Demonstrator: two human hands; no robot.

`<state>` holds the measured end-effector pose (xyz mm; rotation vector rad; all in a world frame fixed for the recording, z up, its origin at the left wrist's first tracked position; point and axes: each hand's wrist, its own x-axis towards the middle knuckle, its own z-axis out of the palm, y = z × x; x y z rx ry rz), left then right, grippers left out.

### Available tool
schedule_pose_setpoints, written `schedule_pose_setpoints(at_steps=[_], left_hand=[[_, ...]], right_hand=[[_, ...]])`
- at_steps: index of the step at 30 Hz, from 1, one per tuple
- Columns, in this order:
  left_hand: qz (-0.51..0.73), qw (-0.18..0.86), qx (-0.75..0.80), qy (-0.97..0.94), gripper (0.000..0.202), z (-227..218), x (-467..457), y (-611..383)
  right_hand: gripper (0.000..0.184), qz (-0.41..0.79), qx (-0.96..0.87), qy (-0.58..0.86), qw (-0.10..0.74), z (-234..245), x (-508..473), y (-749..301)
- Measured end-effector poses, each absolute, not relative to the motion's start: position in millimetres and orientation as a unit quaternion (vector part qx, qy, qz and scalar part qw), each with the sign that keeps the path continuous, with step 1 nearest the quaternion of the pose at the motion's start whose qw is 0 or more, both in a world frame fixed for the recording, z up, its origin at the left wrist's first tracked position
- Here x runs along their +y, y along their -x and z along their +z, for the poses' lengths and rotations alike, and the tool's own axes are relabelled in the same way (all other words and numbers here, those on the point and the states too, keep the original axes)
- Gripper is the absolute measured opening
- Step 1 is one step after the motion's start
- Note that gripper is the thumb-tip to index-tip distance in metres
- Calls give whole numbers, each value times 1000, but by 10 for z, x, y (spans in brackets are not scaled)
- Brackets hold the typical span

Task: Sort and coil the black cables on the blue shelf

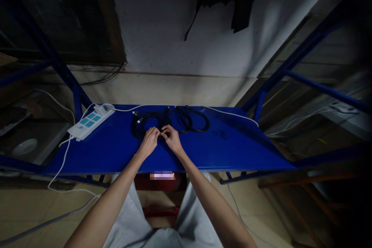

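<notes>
Coiled black cables (150,115) with connector ends lie on the blue tabletop (200,151). My left hand (150,140) and my right hand (172,139) meet at the near edge of this coil. Both have their fingertips pinched on a dark stretch of black cable, almost touching each other. Whether a small tie is also between the fingers is too small to tell. Just right of my right hand lies another black cable coil (200,129), its loops overlapping the first bundle. Several small dark pieces (222,135) rest farther right.
A white power strip (90,123) with blue sockets sits at the table's left end. Its white cord (64,159) hangs over the front left edge. Another white cord (232,113) runs along the back edge. Blue frame posts (259,106) rise on both sides, before a wall.
</notes>
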<state>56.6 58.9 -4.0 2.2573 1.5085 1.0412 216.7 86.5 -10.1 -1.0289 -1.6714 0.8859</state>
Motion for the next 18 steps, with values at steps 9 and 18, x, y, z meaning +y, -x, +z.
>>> schedule_pose_setpoints(at_steps=[9, 18], left_hand=[[377, 167, 516, -751, 21, 6, 582, -546], [397, 165, 501, -751, 21, 1, 607, -552]], right_hand=[[13, 369, -678, 416, 481, -104, 883, -2164], [11, 324, -704, 431, 462, -92, 880, -2176]])
